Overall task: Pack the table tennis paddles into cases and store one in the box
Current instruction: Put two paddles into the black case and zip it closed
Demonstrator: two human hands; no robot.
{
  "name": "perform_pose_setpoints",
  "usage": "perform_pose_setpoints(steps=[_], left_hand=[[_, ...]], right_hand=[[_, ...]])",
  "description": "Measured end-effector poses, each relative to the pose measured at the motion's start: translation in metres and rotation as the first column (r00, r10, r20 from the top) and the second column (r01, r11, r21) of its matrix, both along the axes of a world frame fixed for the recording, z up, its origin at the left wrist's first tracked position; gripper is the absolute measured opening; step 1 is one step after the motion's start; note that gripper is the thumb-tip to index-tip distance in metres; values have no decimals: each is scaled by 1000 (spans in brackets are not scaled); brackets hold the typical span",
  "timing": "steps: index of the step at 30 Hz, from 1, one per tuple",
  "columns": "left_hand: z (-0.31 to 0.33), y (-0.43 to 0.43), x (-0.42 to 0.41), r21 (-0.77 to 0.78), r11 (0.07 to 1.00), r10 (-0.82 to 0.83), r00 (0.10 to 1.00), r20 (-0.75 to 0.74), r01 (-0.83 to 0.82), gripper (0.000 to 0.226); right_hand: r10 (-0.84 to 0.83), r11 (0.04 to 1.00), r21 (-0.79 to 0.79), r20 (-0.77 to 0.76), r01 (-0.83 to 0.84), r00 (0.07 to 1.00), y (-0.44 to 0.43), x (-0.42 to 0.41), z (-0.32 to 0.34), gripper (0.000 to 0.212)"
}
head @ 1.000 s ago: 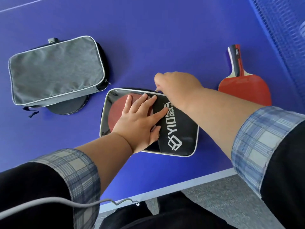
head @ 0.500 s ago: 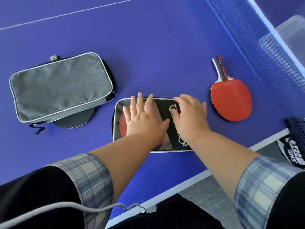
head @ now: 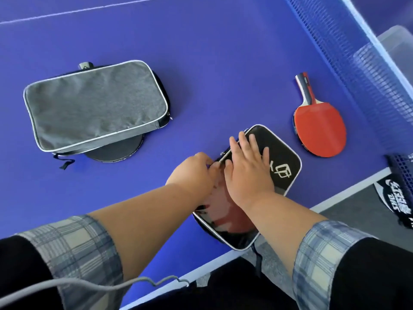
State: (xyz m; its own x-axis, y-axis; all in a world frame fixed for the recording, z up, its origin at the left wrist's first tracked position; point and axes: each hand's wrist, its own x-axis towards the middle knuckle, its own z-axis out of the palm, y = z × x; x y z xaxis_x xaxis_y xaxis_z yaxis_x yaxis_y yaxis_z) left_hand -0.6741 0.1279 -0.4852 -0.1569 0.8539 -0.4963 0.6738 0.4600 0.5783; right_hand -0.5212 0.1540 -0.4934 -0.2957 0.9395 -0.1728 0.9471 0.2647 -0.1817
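Black paddle [head: 116, 151] mostly under grey case [head: 93, 104], clear box [head: 395, 45] cut off — blurred behind net [head: 348, 63]

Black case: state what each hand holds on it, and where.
Left hand pinches something small at the black case's left edge, seemingly the zipper pull; it's too small to confirm. Right hand grips nothing, lying flat on top.

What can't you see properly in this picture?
- Head view: the left hand hides the black case's zip pull.
- The grey case covers most of a black paddle.
- The net blurs the clear box, cut off by the right edge.
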Motion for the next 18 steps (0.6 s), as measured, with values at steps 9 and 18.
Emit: perform_pose_setpoints(steps=[9,18], left_hand=[[-5,57,-23,75,823,-557,826,-81,563,25],[-22,48,-33,168,786,-563,801,-203,594,22]], right_hand=[[-6,996,89,46,2,999,-2,-2,-6,65],[-11,995,104,57,5,998,-2,-2,-8,65]])
